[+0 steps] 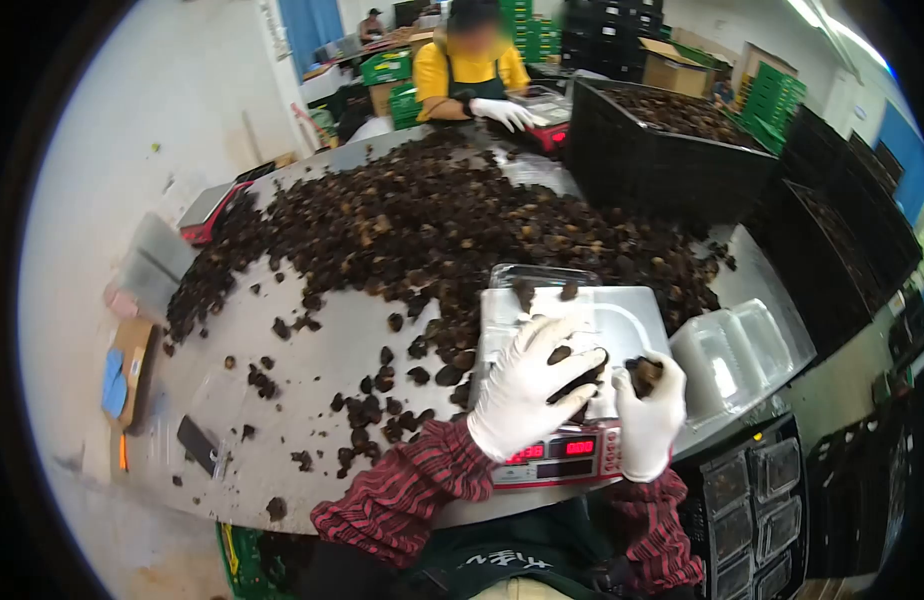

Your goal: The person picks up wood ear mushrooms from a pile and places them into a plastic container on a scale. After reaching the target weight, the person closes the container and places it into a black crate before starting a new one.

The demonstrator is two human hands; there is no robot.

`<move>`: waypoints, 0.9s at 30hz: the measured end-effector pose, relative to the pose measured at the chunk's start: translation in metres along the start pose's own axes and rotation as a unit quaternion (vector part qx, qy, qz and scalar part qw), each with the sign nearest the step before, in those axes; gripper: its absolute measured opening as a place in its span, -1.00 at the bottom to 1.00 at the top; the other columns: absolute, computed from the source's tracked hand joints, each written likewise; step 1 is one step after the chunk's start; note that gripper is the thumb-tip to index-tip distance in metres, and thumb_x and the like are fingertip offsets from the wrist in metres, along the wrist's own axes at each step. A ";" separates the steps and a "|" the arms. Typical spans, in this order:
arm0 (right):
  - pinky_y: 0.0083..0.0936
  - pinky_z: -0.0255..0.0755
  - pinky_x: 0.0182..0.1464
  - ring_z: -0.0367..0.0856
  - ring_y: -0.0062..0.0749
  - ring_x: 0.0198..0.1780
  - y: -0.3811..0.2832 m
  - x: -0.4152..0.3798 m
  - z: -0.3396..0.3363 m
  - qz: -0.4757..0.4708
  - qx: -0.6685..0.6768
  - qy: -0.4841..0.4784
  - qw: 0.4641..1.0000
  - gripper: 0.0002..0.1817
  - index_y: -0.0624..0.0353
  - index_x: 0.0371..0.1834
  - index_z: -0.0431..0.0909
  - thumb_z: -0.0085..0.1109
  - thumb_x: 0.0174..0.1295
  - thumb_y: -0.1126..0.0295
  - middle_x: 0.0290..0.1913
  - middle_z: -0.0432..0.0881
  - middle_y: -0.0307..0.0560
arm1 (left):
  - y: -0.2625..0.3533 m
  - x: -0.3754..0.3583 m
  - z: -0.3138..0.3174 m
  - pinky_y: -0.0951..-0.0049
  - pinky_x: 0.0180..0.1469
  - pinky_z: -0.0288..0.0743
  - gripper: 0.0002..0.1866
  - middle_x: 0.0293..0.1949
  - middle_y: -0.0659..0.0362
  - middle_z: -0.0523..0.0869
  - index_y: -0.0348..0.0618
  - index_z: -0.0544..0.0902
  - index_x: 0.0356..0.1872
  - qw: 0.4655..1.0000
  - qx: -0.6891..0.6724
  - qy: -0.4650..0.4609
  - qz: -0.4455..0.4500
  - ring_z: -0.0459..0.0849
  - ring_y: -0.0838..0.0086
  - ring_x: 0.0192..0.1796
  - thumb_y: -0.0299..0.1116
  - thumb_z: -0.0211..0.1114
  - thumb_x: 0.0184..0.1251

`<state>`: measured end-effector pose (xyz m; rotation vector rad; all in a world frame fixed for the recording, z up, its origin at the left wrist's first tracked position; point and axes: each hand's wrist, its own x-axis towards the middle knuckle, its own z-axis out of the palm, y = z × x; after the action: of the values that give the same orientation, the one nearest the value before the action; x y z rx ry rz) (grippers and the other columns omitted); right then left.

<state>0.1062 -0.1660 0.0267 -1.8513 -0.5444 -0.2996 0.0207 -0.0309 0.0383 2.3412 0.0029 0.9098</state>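
My left hand (527, 390), in a white glove, is over the metal plate of a red digital scale (557, 460); its fingers curl around several dark brown mushrooms (582, 392). Beside it, my right hand (650, 420), also gloved, pinches a brown mushroom (644, 374) between thumb and fingers at the plate's right side. The scale's plate (637, 310) shows beyond my hands, with a few dark pieces near its far edge. Just behind stands a clear plastic tray (544, 275). Red digits glow on the display, partly covered by my left hand.
A wide heap of dark mushrooms (412, 215) covers the metal table (282, 440). Stacked clear trays (732, 355) stand at right, more trays (752, 500) in a crate below. A large black crate (652, 160) stands behind. Across the table, a co-worker's gloved hand (502, 112) is by another scale.
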 end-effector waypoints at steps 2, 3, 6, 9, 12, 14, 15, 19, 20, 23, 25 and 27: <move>-0.52 0.47 -0.34 0.53 -0.48 -0.43 0.004 -0.016 0.001 -0.062 0.017 -0.045 0.997 -0.56 0.30 -0.05 0.49 0.43 -0.04 0.56 -0.41 0.54 -0.15 | 0.009 -0.028 -0.012 0.43 0.02 0.55 -0.68 0.07 0.07 0.58 -0.21 0.63 0.04 0.943 -0.282 0.034 -0.171 0.62 0.40 0.01 -0.36 0.33 0.28; -0.44 0.49 -0.37 0.56 -0.38 -0.46 -0.007 -0.026 0.003 -0.095 0.044 -0.116 0.988 -0.53 0.32 -0.06 0.49 0.46 -0.02 0.41 -0.44 0.55 -0.07 | 0.008 -0.044 -0.017 0.40 0.14 0.48 -0.59 0.12 0.08 0.56 -0.28 0.55 0.13 0.873 -0.419 0.022 -0.250 0.57 0.40 0.10 -0.21 0.23 0.40; -0.33 0.49 -0.37 0.59 -0.17 -0.44 -0.033 -0.043 0.018 -0.190 0.022 -0.482 0.855 -0.16 0.35 0.23 0.32 0.46 -0.03 0.05 -0.44 0.55 0.03 | 0.022 -0.090 -0.028 0.53 -0.02 0.50 -0.48 -0.01 0.19 0.59 -0.23 0.53 0.12 0.664 -0.619 0.079 -0.413 0.57 0.57 -0.04 0.04 0.02 0.49; -0.33 0.44 -0.44 0.56 -0.17 -0.48 -0.038 -0.072 0.034 -0.232 -0.010 -0.553 0.800 0.02 0.33 0.37 0.17 0.43 -0.05 -0.07 -0.50 0.51 -0.02 | 0.007 -0.164 -0.059 0.58 -0.37 0.45 -0.55 -0.35 0.22 0.61 -0.17 0.59 -0.15 0.540 -0.627 0.057 -0.559 0.57 0.56 -0.38 0.06 0.04 0.46; -0.39 0.39 -0.53 0.52 -0.28 -0.56 -0.004 -0.105 0.062 -0.310 -0.001 -0.453 0.836 -0.38 0.29 0.16 0.41 0.32 0.14 0.11 -0.59 0.40 -0.11 | -0.010 -0.257 -0.113 0.62 -0.53 0.31 -0.61 -0.46 0.27 0.59 -0.16 0.63 -0.27 0.632 -0.530 0.057 -0.563 0.53 0.62 -0.47 -0.03 0.07 0.46; -0.39 0.41 -0.53 0.52 -0.28 -0.55 0.021 -0.128 0.080 -0.335 -0.021 -0.452 0.826 -0.47 0.29 0.10 0.43 0.28 0.18 0.16 -0.58 0.41 -0.11 | -0.010 -0.308 -0.161 0.57 -0.48 0.37 -0.71 -0.44 0.22 0.64 -0.17 0.67 -0.29 0.687 -0.352 0.014 -0.635 0.58 0.55 -0.46 -0.15 0.18 0.38; -0.38 0.42 -0.53 0.53 -0.28 -0.55 0.028 -0.136 0.084 -0.361 -0.043 -0.448 0.817 -0.55 0.29 0.05 0.44 0.24 0.21 0.22 -0.57 0.42 -0.11 | -0.013 -0.337 -0.182 0.50 -0.41 0.46 -0.77 -0.42 0.16 0.68 -0.18 0.70 -0.26 0.697 -0.226 -0.032 -0.680 0.61 0.46 -0.46 -0.22 0.25 0.32; -0.36 0.45 -0.50 0.55 -0.25 -0.53 0.039 -0.162 0.105 -0.323 -0.047 -0.443 0.835 -0.60 0.34 0.01 0.40 0.19 0.25 0.28 -0.55 0.45 -0.07 | -0.009 -0.361 -0.217 0.27 -0.07 0.52 -0.74 -0.09 0.08 0.68 -0.01 0.72 -0.15 0.808 0.399 -0.120 -0.418 0.64 0.16 -0.14 -0.34 0.36 0.08; -0.35 0.48 -0.47 0.58 -0.20 -0.49 0.035 -0.163 0.112 -0.308 -0.038 -0.431 0.848 -0.58 0.35 0.02 0.37 0.20 0.24 0.28 -0.53 0.48 -0.03 | -0.023 -0.353 -0.213 0.30 0.08 0.50 -0.68 0.00 0.06 0.64 -0.03 0.71 -0.07 0.835 0.336 -0.041 -0.434 0.60 0.14 0.03 -0.40 0.37 0.08; -0.26 0.52 -0.36 0.61 -0.11 -0.41 0.034 -0.167 0.136 -0.201 -0.088 -0.438 0.872 -0.72 0.23 -0.17 0.45 0.25 0.19 0.30 -0.44 0.57 -0.02 | -0.052 -0.289 -0.183 0.31 0.23 0.41 -0.59 0.03 0.04 0.63 0.00 0.67 0.04 0.892 0.178 0.048 -0.413 0.54 0.14 0.14 -0.52 0.34 0.10; -0.23 0.52 -0.34 0.61 -0.07 -0.38 0.025 -0.162 0.148 -0.188 -0.118 -0.446 0.867 -0.57 0.26 -0.06 0.40 0.31 0.14 0.24 -0.42 0.56 0.03 | -0.086 -0.259 -0.160 0.30 0.26 0.38 -0.54 0.11 0.03 0.58 0.07 0.65 0.07 0.911 0.194 0.026 -0.363 0.49 0.15 0.19 -0.46 0.37 0.06; -0.22 0.52 -0.31 0.61 -0.04 -0.30 0.008 -0.154 0.158 -0.148 -0.066 -0.436 0.885 -0.39 0.27 0.04 0.32 0.40 0.05 0.17 -0.35 0.56 0.09 | -0.117 -0.238 -0.143 0.29 0.27 0.37 -0.52 0.14 0.04 0.56 0.10 0.64 0.08 0.922 0.211 0.013 -0.326 0.47 0.16 0.22 -0.44 0.39 0.05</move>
<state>-0.0316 -0.0542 -0.1045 -1.9756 -1.4592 0.3459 -0.2238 0.0909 -0.0897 2.4383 1.0172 0.6323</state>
